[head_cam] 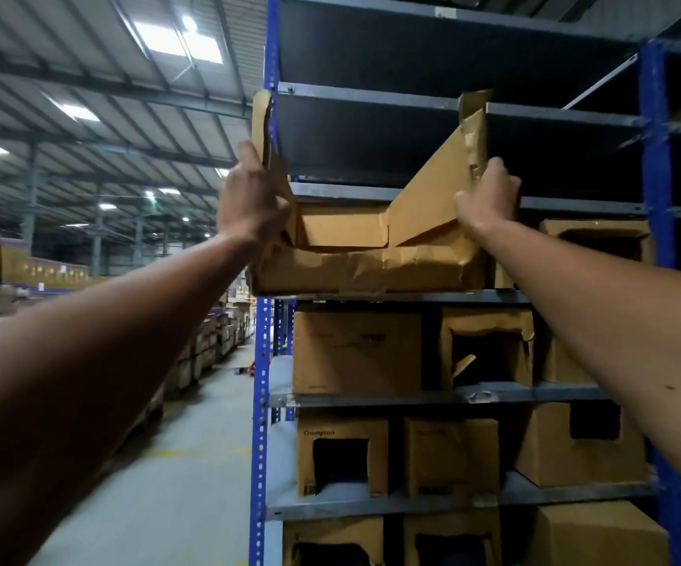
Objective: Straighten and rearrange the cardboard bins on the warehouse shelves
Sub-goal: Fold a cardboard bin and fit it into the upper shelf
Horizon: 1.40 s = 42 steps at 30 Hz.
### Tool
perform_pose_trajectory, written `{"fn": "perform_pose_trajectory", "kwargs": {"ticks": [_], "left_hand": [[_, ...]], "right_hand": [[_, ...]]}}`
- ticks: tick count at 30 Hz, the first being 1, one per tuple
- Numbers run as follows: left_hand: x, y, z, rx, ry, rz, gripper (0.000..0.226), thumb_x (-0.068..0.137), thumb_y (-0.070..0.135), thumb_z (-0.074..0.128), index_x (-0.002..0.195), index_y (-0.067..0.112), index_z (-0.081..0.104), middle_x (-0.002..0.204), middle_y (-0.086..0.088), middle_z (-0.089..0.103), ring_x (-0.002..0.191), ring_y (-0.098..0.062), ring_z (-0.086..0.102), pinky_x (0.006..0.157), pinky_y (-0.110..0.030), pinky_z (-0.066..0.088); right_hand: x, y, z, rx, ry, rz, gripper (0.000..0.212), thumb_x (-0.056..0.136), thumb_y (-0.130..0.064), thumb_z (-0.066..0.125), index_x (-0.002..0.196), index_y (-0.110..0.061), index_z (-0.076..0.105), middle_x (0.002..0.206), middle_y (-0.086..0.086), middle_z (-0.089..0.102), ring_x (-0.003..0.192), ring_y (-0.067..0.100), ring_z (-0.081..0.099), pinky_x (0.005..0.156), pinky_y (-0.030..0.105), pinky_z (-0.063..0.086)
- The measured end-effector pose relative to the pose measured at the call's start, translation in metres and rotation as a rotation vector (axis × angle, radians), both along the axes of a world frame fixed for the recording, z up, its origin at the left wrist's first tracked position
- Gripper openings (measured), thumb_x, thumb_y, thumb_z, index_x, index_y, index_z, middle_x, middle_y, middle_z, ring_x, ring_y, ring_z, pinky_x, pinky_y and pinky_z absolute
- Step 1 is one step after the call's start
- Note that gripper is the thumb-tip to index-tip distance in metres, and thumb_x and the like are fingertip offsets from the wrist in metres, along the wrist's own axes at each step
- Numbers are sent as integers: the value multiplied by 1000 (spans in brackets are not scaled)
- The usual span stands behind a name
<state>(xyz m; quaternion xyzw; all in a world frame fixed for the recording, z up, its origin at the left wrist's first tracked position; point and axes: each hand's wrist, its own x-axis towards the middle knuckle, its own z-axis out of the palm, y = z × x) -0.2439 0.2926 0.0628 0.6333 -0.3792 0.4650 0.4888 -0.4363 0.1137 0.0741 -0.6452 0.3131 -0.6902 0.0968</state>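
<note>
**Up at the shelf's left end, two hands on a battered open-front bin**

Between the two raised hands sits a crumpled cardboard bin (371, 255) with a low front lip and tall sloping side walls, resting on a grey shelf (506, 297) at the rack's left end. The left hand (251, 198) grips the bin's left wall, fingers curled round its torn edge. The right hand (487, 194) grips the right wall, thumb on the inner face, fingers wrapped behind.

Just beyond the left fingers stands the blue upright (263, 361); the bin's left wall juts out past it. Just beside the right wrist sits another bin with a dark cut-out (600, 239), close against the held bin. Below the hands, a closed carton (357, 353) and a torn cut-out box (487, 349) fill the next shelf; lower still is a box printed "Crumpton" (342, 451). Left of the left arm, an aisle floor (191, 463) runs past stacked cartons (24, 263).
</note>
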Motion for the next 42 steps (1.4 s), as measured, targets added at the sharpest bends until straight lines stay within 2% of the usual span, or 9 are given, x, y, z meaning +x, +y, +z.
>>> {"fn": "perform_pose_trajectory", "kwargs": {"ticks": [6,15,19,22,27,32,34,37,42], "left_hand": [[39,-35,-43,471,188,28,112,81,20,65,146,15,-26,102,-28,59,87,-41,61,77,-46,50],[62,-78,-54,432,143,-2,101,88,13,51,143,16,-35,94,-25,60,71,-35,58,71,-45,50],[79,-102,-42,328,207,13,105,88,8,53,142,18,-35,93,-23,58,71,-33,57,68,-45,49],[97,-121,-34,308,232,50,105,87,4,54,143,15,-34,102,-23,59,80,-34,57,75,-47,49],[122,-149,-15,288,244,35,109,87,12,60,143,14,-34,121,-29,55,103,-43,57,87,-49,45],[151,-170,-7,228,140,60,110,83,25,65,149,22,-22,140,-28,37,115,-43,50,92,-54,41],[166,-176,-10,157,-299,290,93,83,30,59,153,22,-1,151,-22,26,134,-41,32,104,-57,30],[178,-192,-20,371,-802,228,60,92,48,39,145,22,30,140,-15,46,131,-32,40,105,-48,31],[197,-224,-29,762,-417,248,59,88,55,56,136,28,35,127,-6,53,113,-28,53,85,-41,44]], "right_hand": [[24,-39,-31,273,296,156,74,91,-4,60,150,-5,16,144,21,37,129,36,43,106,45,40],[59,-89,-41,210,317,159,101,92,-13,62,151,-19,-21,143,24,36,120,38,51,92,45,45],[80,-102,-41,34,353,147,113,88,-20,67,147,-30,-29,159,18,-14,143,41,19,108,54,35],[94,-113,-50,-389,362,-61,95,89,-36,57,153,-24,-13,159,15,-18,148,34,0,117,56,11],[135,-135,-73,-1075,693,-292,64,88,-56,42,137,-14,38,146,19,41,129,36,44,109,59,24],[178,-171,-89,-896,847,-469,85,77,-59,61,144,-15,31,136,18,48,111,36,53,92,51,40],[194,-181,-84,-828,797,-475,91,70,-43,75,143,-13,29,128,18,52,102,34,56,82,48,45],[218,-193,-77,-818,808,-379,88,69,-29,78,140,-11,29,119,16,56,93,32,59,72,44,48],[245,-204,-59,-670,779,-33,88,72,-27,79,144,-15,30,135,10,45,116,26,51,92,37,46]]}}
